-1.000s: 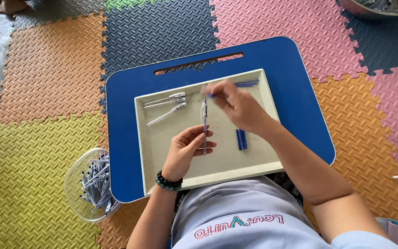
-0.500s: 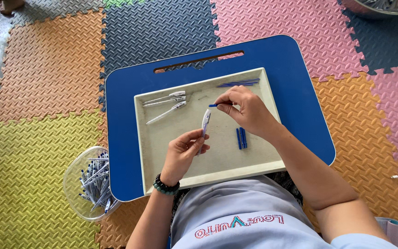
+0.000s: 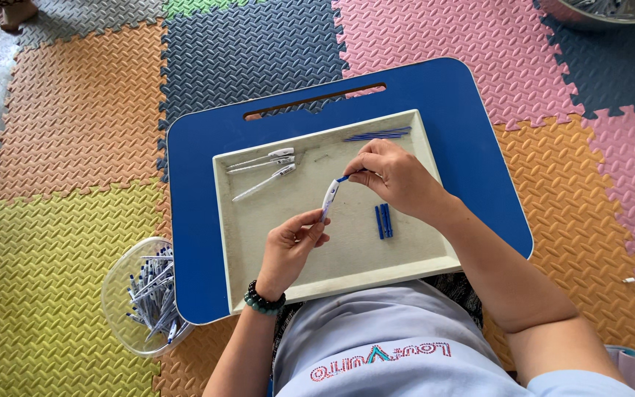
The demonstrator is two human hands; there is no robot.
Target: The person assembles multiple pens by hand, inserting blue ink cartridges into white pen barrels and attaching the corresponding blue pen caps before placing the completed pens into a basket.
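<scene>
The left hand (image 3: 292,246) pinched the lower end of a slim white plastic pen barrel (image 3: 329,198) between thumb and fingertips, holding it tilted above the middle of the tray. The right hand (image 3: 395,176) closed its fingertips on a thin blue refill (image 3: 347,177), whose end met the top of the barrel. Under both hands lay a shallow, smooth cream tray (image 3: 347,257) with a raised rim. On it, just right of the barrel, rested two short blue caps (image 3: 383,220) side by side; a small bundle of blue refills (image 3: 378,134) lay near the far rim, and three white barrels (image 3: 264,169) lay at the left. The tray sat on a glossy blue lap desk (image 3: 464,117) with a slot handle. Beside it, on ridged foam floor mats (image 3: 60,117), stood a clear round bowl (image 3: 115,294) heaped with pens.
</scene>
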